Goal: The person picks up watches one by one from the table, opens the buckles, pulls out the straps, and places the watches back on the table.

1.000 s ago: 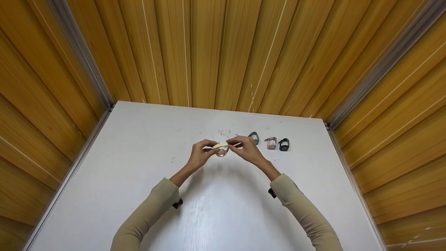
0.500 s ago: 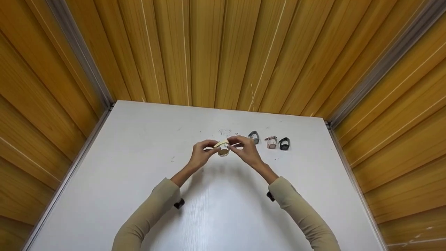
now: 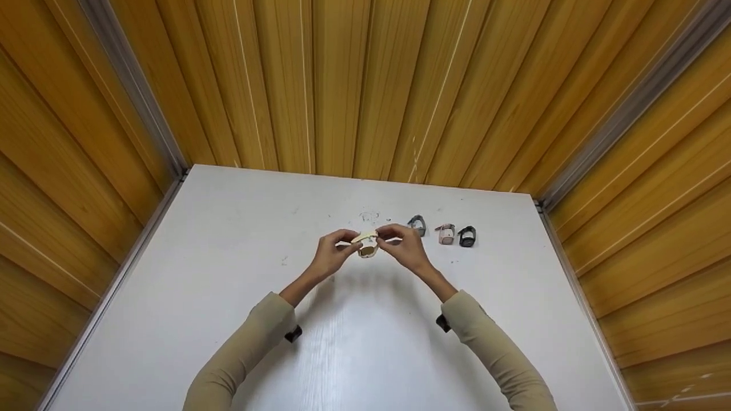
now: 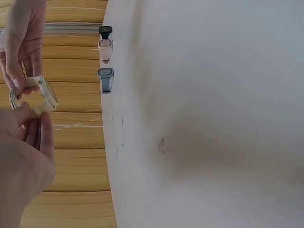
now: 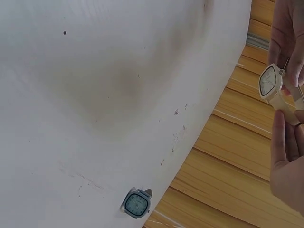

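A cream wristwatch [image 3: 367,252] is held up over the white table between both hands, its strap bent round into a loop. My left hand [image 3: 331,251] pinches one side of the strap with thumb and fingers. The other side is pinched by my right hand [image 3: 404,246], near the strap's end. In the left wrist view the watch's squarish case [image 4: 49,94] faces away from the strap ends, which the fingers partly cover. The right wrist view shows the pale dial [image 5: 268,81] with a dark rim.
To the right on the white table [image 3: 228,228] stand three more watches: a grey-blue watch [image 3: 418,226], a pink watch [image 3: 446,234] and a black watch [image 3: 467,236]. Dark scuffs [image 3: 369,216] mark the tabletop. Wood-patterned walls [image 3: 337,85] enclose the table's back and sides.
The cream watch has tilted a little, so its case hangs lower beneath the strap. Both hands have shifted slightly right and keep their pinch on the strap.
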Demonstrator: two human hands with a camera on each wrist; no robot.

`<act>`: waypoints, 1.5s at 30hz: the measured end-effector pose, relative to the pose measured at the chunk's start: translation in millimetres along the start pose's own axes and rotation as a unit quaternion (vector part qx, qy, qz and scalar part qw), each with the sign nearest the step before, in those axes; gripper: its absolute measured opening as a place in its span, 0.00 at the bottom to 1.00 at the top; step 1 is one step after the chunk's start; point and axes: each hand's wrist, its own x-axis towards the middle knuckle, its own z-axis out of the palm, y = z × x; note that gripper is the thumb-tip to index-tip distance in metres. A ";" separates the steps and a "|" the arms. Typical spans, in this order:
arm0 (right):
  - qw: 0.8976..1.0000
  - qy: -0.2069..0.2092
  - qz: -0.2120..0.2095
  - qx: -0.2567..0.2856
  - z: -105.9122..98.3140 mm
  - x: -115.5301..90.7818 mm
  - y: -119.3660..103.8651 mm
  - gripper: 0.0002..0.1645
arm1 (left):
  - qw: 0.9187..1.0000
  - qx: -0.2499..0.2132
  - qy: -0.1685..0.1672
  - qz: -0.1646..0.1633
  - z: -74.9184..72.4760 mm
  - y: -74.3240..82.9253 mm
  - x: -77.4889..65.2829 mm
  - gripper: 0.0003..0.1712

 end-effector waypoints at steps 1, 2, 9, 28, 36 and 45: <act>1.000 -0.002 0.008 0.004 -0.5 0.4 -0.6 0.11 | 1.000 0.002 0.001 0.000 0.6 -5.3 1.6 0.12; 1.000 -0.003 0.012 0.003 -0.8 0.8 -1.4 0.12 | 1.000 0.005 0.003 0.003 1.5 -10.7 3.3 0.12; 0.999 -0.033 -0.014 -0.035 -1.9 3.2 -3.3 0.14 | 1.000 -0.010 0.003 0.004 2.9 -18.6 6.5 0.12; 0.973 -0.173 -0.084 -0.132 -16.3 17.6 -15.4 0.09 | 0.997 0.054 0.004 0.058 -0.8 -25.0 5.2 0.10; 0.964 -0.187 -0.071 -0.177 -16.2 16.7 -17.3 0.09 | 0.995 0.088 -0.021 0.048 0.5 -22.4 2.8 0.11; 0.963 -0.174 -0.084 -0.189 -14.4 12.9 -12.4 0.05 | 0.995 0.091 -0.018 0.040 2.6 -23.6 2.0 0.10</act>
